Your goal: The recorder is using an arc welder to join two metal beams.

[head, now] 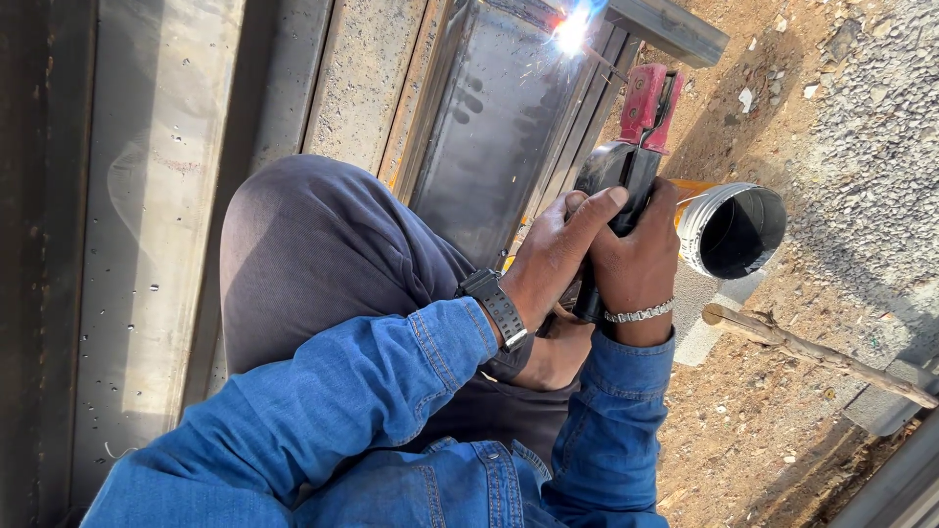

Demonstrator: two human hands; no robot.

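Both hands wrap the electrode holder: left hand and right hand, grip clenched on its handle. Arc burns on the steel box section. Steady wrists would keep the bead even.

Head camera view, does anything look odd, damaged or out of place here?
Both hands, left hand and right hand, are bare on the electrode holder while the welding arc burns bright against the steel section, close above them. The metal bucket lies tipped on its side on the dirt.
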